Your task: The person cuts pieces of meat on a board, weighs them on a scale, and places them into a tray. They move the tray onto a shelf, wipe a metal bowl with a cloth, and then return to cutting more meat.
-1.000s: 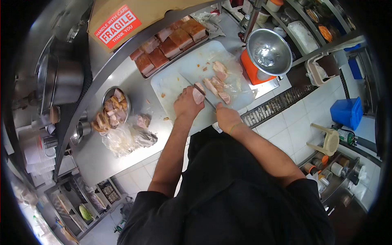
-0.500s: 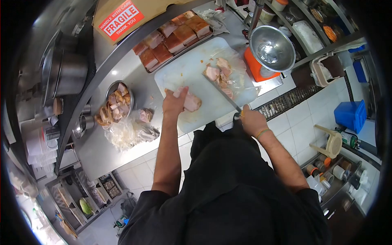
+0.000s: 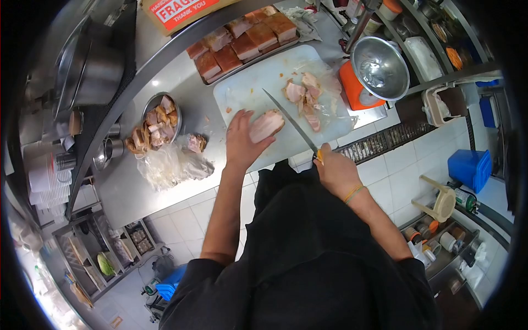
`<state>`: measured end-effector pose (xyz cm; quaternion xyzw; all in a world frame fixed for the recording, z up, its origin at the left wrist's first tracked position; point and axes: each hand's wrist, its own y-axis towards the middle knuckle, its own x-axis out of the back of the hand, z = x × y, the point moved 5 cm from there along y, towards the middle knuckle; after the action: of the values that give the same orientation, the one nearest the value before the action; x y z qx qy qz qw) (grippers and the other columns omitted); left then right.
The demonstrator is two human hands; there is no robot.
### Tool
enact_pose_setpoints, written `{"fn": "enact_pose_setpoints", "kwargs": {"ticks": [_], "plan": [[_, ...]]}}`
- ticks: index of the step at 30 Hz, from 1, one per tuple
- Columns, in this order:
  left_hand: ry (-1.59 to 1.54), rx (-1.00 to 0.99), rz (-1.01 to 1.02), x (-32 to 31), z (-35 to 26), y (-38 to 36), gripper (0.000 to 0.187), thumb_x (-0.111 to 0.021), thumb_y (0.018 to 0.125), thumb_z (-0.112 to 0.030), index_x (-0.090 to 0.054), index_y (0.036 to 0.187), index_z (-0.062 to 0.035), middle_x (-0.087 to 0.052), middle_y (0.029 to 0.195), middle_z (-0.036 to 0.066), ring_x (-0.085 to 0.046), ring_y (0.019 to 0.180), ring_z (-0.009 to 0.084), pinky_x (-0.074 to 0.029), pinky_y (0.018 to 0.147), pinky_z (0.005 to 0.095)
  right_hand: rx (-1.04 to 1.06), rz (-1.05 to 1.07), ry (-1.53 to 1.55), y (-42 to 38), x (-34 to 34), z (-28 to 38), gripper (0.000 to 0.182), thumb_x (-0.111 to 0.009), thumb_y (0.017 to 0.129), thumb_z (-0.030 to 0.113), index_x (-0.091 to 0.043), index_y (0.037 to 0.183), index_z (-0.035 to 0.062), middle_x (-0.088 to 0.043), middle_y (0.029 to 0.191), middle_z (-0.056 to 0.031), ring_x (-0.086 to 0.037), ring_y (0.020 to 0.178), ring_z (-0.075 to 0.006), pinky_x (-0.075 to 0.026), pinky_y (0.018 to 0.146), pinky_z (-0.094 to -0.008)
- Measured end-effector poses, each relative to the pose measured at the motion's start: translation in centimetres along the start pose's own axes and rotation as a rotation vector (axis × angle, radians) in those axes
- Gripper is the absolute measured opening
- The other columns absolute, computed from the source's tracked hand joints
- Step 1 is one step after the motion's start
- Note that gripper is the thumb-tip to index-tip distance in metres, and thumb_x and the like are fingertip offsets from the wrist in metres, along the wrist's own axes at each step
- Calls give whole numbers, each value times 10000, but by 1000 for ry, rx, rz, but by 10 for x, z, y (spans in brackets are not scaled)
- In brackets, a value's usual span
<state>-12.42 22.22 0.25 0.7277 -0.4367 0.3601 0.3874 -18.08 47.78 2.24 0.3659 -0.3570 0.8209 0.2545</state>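
My right hand point(image 3: 336, 168) grips the yellow handle of a long knife point(image 3: 294, 125), whose blade reaches over the white cutting board point(image 3: 236, 93) with its tip pointing up and left. A pale slab of pork point(image 3: 267, 126) lies on the board, left of the blade. Beside that slab is my left hand point(image 3: 243, 138), fingers spread and thumb stretched along its near side; whether they touch is hard to tell. Right of the blade, several cut pork pieces point(image 3: 304, 96) rest on a clear plastic bag point(image 3: 328, 104).
Behind the board stands a tray point(image 3: 252, 61) of browned pork blocks point(image 3: 228, 58). On the left are a metal bowl of meat chunks point(image 3: 160, 125) and a crumpled plastic bag point(image 3: 170, 170). An orange scale point(image 3: 352, 82) carries a steel bowl point(image 3: 379, 69) on the right.
My left hand has opened out and shifted from on top of the pork slab to its left side. The slab has turned, and the knife has moved left, away from the cut pieces.
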Motion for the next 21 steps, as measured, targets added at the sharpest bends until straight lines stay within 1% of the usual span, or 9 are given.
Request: {"fn": "enact_pose_setpoints", "kwargs": {"ticks": [3, 6, 9, 12, 17, 20, 21], "plan": [[-86, -52, 175, -26, -2, 13, 678, -899, 703, -294, -564, 1244, -58, -599, 1288, 145, -596, 1209, 352, -502, 1003, 467, 18, 17, -35, -7, 6, 14, 291, -595, 984, 219, -524, 1124, -26, -717, 817, -219, -719, 795, -415, -562, 710, -521], [-124, 131, 298, -39, 3, 16, 705, -877, 715, -300, -539, 1289, -69, -604, 1266, 134, -600, 1191, 360, -501, 1007, 473, -6, 45, -81, -9, 5, 18, 267, -598, 986, 215, -522, 1103, -13, -713, 814, -218, -718, 786, -412, -558, 700, -522], [-88, 131, 269, -44, 2, 15, 724, -860, 715, -298, -522, 1315, -76, -606, 1258, 134, -603, 1187, 356, -501, 1007, 468, -14, 31, -101, -14, 3, 20, 253, -607, 988, 220, -510, 1069, 0, -699, 789, -216, -706, 769, -424, -549, 685, -535], [-58, 146, 252, -47, 0, 15, 708, -836, 706, -293, -549, 1311, -63, -590, 1265, 121, -585, 1206, 344, -481, 1045, 447, -8, 32, -119, -15, 1, 22, 224, -594, 990, 197, -511, 1061, 1, -700, 789, -221, -707, 768, -428, -552, 686, -536], [-58, 128, 242, -54, 4, 16, 708, -841, 695, -287, -551, 1302, -70, -588, 1256, 111, -588, 1191, 343, -481, 1036, 448, -41, 54, -73, -5, -2, 27, 185, -568, 992, 166, -511, 1050, 0, -705, 808, -234, -704, 787, -441, -544, 700, -546], [-41, 119, 251, -57, 4, 16, 704, -845, 686, -275, -553, 1294, -76, -587, 1251, 102, -592, 1182, 337, -485, 1019, 451, -38, 99, -102, 9, -2, 33, 158, -483, 947, 80, -525, 1070, -10, -732, 908, -249, -736, 843, -417, -578, 747, -514], [-33, 115, 254, -58, 4, 16, 703, -847, 682, -269, -553, 1291, -79, -587, 1249, 98, -593, 1180, 335, -488, 1012, 453, -30, 90, -97, 15, -2, 34, 157, -485, 946, 77, -526, 1070, -10, -732, 908, -250, -736, 844, -419, -578, 750, -515]]}}
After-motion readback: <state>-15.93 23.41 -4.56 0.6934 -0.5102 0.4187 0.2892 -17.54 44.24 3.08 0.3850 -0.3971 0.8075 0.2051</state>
